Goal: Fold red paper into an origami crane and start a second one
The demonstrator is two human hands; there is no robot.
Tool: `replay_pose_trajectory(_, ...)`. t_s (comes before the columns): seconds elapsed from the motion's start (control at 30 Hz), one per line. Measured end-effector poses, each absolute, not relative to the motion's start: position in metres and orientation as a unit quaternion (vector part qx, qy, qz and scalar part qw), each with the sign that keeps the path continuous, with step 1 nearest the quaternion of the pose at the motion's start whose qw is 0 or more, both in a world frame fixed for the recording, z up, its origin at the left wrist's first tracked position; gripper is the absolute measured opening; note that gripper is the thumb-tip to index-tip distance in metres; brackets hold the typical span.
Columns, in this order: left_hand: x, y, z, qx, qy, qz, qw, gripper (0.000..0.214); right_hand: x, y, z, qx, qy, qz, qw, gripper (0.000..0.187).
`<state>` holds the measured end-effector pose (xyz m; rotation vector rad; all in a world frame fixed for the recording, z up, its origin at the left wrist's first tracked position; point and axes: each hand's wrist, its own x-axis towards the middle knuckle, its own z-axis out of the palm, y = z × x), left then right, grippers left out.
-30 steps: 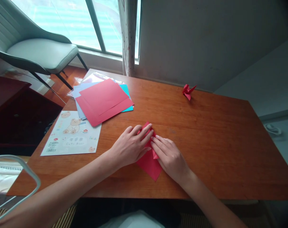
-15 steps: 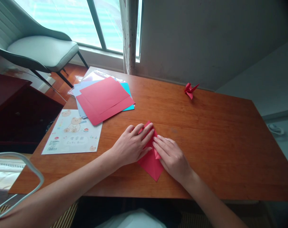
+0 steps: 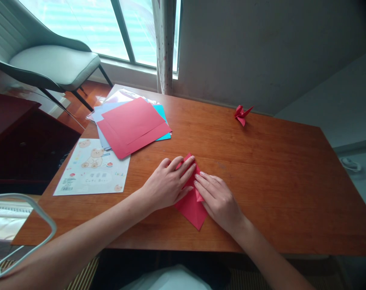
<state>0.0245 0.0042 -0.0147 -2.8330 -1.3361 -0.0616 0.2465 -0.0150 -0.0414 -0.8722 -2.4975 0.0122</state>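
Observation:
A red sheet of folding paper, folded into a pointed diamond-like shape, lies on the table near its front edge. My left hand rests on the paper's left side, fingers stretched out and slightly apart, pressing it down. At the right side, my right hand lies with straight fingertips on a narrow folded flap. Its thumb is hidden. Both hands cover much of the paper's middle.
A red folded paper crane stands at the table's back edge. Red, blue and lilac sheets are stacked at the back left, beside a bear-printed sheet. A white cable loops over my left forearm; a chair stands beyond.

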Motion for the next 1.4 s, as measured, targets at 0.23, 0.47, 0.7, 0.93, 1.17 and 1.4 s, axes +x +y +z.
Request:
replay_pose_trajectory(0.23,0.023,0.007,-0.013,-0.905,-0.424,-0.018,-0.007,0.057,0.247,-0.015,-0.040,-0.317,-0.917,0.004,0.244,0.032)
replay_pose_trajectory(0.47,0.022,0.010,-0.012,-0.908,-0.418,-0.015,-0.008,0.056,0.247,-0.015,-0.041,-0.318,-0.916,-0.002,0.246,0.032)
replay_pose_trajectory(0.7,0.021,0.011,-0.010,-0.911,-0.413,-0.010,-0.006,0.056,0.247,-0.015,-0.042,-0.318,-0.914,0.013,0.251,0.035)
replay_pose_trajectory(0.93,0.021,0.010,-0.012,-0.911,-0.412,-0.010,-0.001,0.056,0.247,-0.015,-0.041,-0.323,-0.911,0.026,0.256,0.038)
replay_pose_trajectory(1.17,0.022,0.013,-0.009,-0.909,-0.417,-0.008,-0.007,0.057,0.248,-0.015,-0.042,-0.319,-0.913,0.018,0.252,0.036)
replay_pose_trajectory(1.4,0.023,0.015,-0.009,-0.904,-0.426,-0.012,-0.024,0.064,0.248,-0.015,-0.043,-0.325,-0.912,0.027,0.248,0.037)
